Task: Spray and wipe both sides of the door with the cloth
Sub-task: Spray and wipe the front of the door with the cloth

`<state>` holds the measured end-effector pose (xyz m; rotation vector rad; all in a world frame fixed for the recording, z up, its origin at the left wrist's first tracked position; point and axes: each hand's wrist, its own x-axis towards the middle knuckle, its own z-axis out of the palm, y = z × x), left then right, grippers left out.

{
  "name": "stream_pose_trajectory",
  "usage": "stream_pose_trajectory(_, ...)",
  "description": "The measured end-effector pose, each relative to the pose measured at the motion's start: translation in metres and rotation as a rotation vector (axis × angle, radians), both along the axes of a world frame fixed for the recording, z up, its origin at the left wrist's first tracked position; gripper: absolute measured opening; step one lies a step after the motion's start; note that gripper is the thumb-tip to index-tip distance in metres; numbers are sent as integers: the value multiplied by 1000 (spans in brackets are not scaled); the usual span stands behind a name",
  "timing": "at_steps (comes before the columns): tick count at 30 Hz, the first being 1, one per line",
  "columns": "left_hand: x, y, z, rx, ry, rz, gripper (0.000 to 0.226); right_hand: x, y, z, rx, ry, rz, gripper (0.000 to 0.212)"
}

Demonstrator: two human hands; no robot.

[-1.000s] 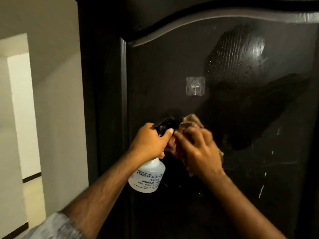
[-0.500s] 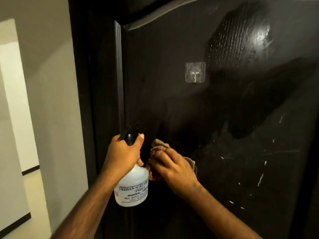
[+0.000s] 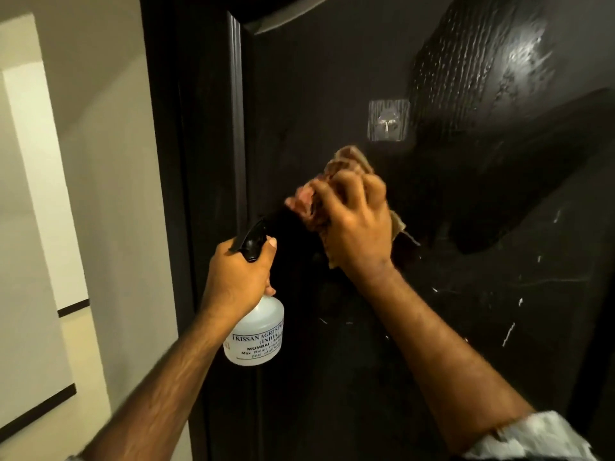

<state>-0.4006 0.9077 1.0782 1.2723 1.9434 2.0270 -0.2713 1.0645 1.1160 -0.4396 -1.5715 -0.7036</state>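
Observation:
A dark wooden door [image 3: 332, 94] fills most of the view, with a wet sheen at its upper right and pale scratch marks at its lower right. My right hand [image 3: 356, 224] grips a crumpled brownish cloth [image 3: 346, 161] and presses it against the door panel just below and left of a small adhesive hook [image 3: 387, 120]. My left hand [image 3: 238, 277] holds a white spray bottle [image 3: 254, 334] by its black trigger head, close to the door's left edge. The bottle hangs below my fist with its printed label facing me.
The dark door frame [image 3: 173, 161] runs down the left of the door. Beyond it a pale wall [image 3: 109, 161] and a lit opening with a black skirting line [image 3: 71, 309] show at the far left.
My right hand has moved the cloth up the door, from beside the bottle to just below the hook. My left hand with the bottle has risen slightly and stays near the door's left edge.

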Motion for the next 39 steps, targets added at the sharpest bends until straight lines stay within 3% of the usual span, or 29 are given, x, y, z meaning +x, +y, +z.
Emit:
stream_pose_trajectory(7, -1, -5, -12, -56, -2, 4, 24, -7, -3, -236, -30, -745, 171, 30)
stream_pose_trajectory(9, 2, -3, -16, -95, 16, -7, 22, 12, 2, -263, -20, -846, 167, 31)
stream_pose_trajectory(12, 9, 4, -15, -102, 80, -2, 20, 26, 9, -223, 17, -710, 181, 33)
stream_pose_trajectory(18, 23, 17, -9, -61, 54, -75, 27, 84, 28, -44, -22, 72, 12, 38)
stream_pose_trajectory(21, 25, 20, -12, -60, 55, -99, 27, 88, 25, -10, -141, 302, -14, 38)
stream_pose_trajectory(24, 29, 25, -15, -57, 66, -90, 26, 67, 17, -46, -112, 176, -23, 37)
stream_pose_trajectory(30, 40, 28, -24, -65, 32, -125, 20, 65, 0, -230, -29, -490, 140, 26)
stream_pose_trajectory(32, 46, 29, -24, -73, 36, -144, 18, 82, 4, -248, -52, -612, 149, 29)
stream_pose_trajectory(35, 55, 33, -22, -98, 75, -182, 18, 96, 15, -217, -77, -530, 117, 43)
stream_pose_trajectory(39, 71, 42, -14, -102, 70, -236, 20, 128, 28, -106, -56, -111, 27, 48)
